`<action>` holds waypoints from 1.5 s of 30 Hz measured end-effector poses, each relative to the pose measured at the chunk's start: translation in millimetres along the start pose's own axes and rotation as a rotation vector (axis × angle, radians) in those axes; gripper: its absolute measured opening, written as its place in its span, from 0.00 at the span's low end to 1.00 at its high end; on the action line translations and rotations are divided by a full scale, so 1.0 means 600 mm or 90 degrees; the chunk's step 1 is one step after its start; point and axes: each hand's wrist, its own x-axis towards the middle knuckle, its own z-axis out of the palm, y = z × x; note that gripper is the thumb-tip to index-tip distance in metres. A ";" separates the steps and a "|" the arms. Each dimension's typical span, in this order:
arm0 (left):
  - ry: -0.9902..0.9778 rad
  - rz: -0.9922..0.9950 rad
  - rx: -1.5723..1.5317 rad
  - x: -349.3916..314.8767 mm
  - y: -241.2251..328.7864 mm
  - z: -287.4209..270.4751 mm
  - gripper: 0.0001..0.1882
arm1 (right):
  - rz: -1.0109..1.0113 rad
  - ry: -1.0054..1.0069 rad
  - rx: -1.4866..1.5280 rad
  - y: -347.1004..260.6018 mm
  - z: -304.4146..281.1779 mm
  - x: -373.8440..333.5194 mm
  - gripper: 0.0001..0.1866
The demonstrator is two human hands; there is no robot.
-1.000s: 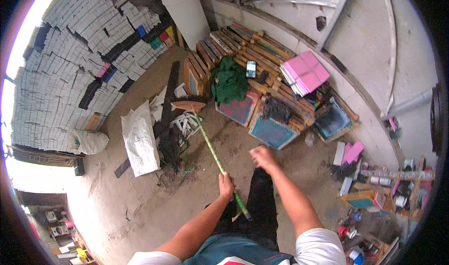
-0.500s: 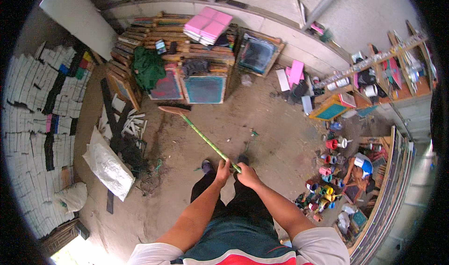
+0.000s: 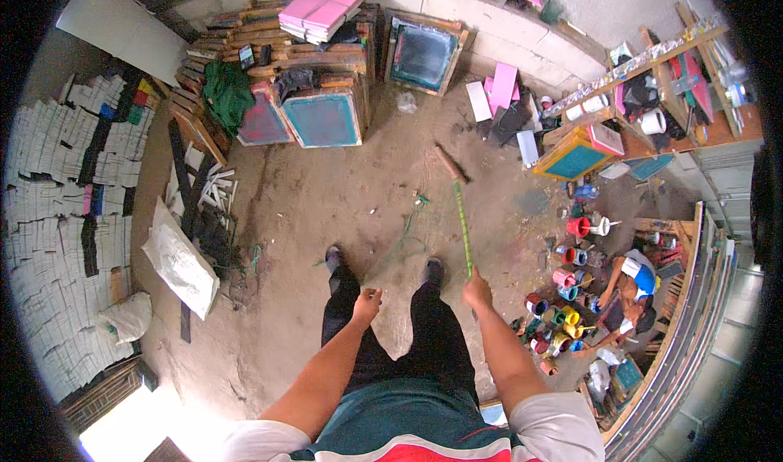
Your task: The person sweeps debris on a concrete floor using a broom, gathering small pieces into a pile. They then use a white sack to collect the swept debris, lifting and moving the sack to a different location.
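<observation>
My right hand (image 3: 476, 291) is closed round the lower end of a broom's green banded handle (image 3: 463, 225). The handle runs forward from it, and the broom head (image 3: 450, 163), brownish, rests on the floor ahead, right of centre. My left hand (image 3: 367, 305) is off the handle, in front of my left thigh, with its fingers curled in and no object showing in them. Between my feet and the broom head, a tangle of thin green string (image 3: 406, 238) and small scraps lie on the dirty floor (image 3: 342, 193).
Wooden-framed screens (image 3: 325, 119) and a pink stack (image 3: 322, 9) stand at the back. White stacked sheets (image 3: 49, 217) line the left side, near a whitish sack (image 3: 175, 258). At right, a co-worker (image 3: 632, 287) crouches beside several paint pots (image 3: 573, 317), below a cluttered shelf (image 3: 701, 140).
My left hand has let go of the broom. The broom head has swung from the left to the right, with my right hand still on the handle. My feet are wider apart.
</observation>
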 end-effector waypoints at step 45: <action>0.124 -0.112 -0.368 -0.264 -0.275 -0.215 0.21 | -0.087 -0.259 0.124 -0.378 0.544 -0.303 0.09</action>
